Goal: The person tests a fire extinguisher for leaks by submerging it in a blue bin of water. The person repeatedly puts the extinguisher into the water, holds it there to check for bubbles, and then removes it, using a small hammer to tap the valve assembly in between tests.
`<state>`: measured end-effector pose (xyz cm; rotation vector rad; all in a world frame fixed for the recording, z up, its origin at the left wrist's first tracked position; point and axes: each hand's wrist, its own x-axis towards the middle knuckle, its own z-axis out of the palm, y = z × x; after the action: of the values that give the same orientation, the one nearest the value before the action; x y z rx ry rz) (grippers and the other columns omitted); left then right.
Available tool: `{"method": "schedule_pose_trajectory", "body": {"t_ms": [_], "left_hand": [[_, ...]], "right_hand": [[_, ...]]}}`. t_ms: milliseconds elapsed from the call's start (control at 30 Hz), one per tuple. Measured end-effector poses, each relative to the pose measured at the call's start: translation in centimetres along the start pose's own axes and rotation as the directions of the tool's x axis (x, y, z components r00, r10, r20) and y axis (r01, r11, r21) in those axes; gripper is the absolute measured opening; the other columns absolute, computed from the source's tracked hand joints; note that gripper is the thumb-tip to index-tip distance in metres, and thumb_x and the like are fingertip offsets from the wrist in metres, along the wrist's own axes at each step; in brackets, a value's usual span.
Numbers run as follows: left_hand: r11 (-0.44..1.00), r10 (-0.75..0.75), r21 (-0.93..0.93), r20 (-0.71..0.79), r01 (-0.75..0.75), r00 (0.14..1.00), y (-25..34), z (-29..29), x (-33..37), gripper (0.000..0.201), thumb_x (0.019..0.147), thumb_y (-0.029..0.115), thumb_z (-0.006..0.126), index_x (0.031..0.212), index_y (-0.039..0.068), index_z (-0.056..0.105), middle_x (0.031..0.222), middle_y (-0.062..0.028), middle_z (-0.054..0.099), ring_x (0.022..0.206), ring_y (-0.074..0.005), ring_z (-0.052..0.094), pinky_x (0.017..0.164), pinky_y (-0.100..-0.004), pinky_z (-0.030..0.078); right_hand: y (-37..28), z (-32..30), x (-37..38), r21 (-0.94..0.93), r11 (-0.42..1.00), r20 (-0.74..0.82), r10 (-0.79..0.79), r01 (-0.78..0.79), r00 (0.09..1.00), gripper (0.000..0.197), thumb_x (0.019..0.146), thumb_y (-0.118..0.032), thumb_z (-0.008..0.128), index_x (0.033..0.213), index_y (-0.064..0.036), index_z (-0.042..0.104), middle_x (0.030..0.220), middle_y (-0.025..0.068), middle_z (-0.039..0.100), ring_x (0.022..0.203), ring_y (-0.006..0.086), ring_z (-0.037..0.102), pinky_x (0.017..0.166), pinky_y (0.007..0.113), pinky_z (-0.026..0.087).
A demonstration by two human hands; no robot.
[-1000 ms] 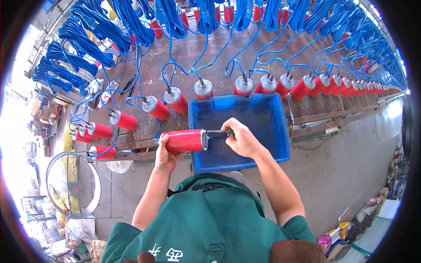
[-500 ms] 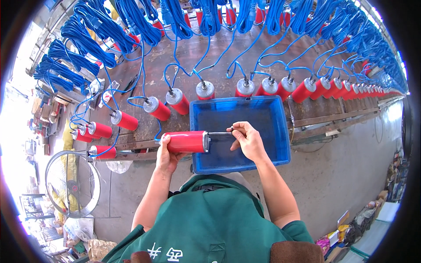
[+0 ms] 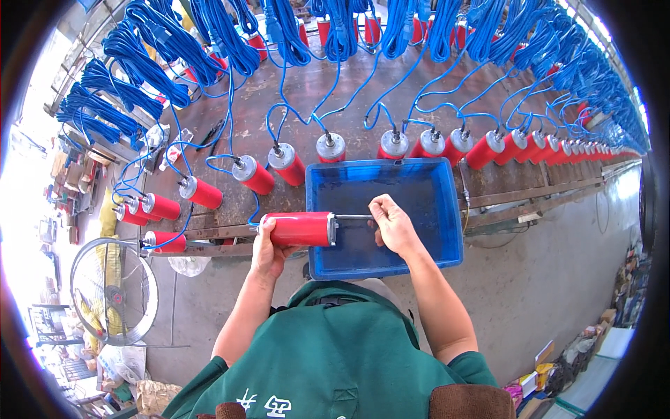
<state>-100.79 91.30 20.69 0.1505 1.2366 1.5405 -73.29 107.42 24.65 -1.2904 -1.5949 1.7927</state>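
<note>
My left hand (image 3: 268,255) is wrapped round the left end of a red cylinder (image 3: 300,229), which looks like a motor body. It lies level, partly over the blue tub (image 3: 455,216). From its metal-capped right end a thin metal rod (image 3: 354,217) sticks out to the right. The fingers of my right hand (image 3: 395,227) are curled and pinched at the rod's far end, above the tub. Those fingers hide the rod's tip, so whether it is a tool or a shaft does not show.
Similar red cylinders (image 3: 202,193) with blue cables line the near edge of the brown table (image 3: 244,119). Coiled blue cables (image 3: 279,35) stand along the far side. A round wire-guarded fan (image 3: 115,292) is at the left. Boxes and bags (image 3: 579,349) lie at the lower right.
My right-hand fingers have curled in more tightly at the rod's end, and the wrist has turned slightly. My left hand keeps the red cylinder in nearly the same place.
</note>
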Motion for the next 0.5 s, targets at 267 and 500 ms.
{"method": "schedule_pose_trajectory", "body": {"t_ms": [267,500], "left_hand": [[0.999,0.033,0.018,0.038,-0.034,0.999,0.1,0.0,0.0,0.066,0.098,0.053,0.070,0.140,0.005,0.055,0.130,-0.0167,0.071,0.115,-0.0309,0.074,0.096,-0.0478,0.066],[0.998,0.032,0.052,0.080,-0.036,0.996,0.6,0.6,-0.3,0.061,0.098,0.053,0.070,0.137,0.008,0.056,0.131,-0.0162,0.070,0.118,-0.0301,0.073,0.098,-0.0482,0.064]], "right_hand": [[0.5,0.8,1.2,0.085,0.993,-0.049,0.083,-0.078,0.995,0.029,0.113,-0.035,0.059,0.116,-0.0062,0.054,0.077,0.0035,0.059,0.058,0.0095,0.056,0.049,0.027,0.044],[0.9,-1.6,1.6,0.283,0.908,0.228,0.248,-0.308,0.942,0.034,0.110,-0.036,0.066,0.116,-0.0051,0.054,0.080,0.0066,0.063,0.053,0.0101,0.056,0.045,0.027,0.044]]}}
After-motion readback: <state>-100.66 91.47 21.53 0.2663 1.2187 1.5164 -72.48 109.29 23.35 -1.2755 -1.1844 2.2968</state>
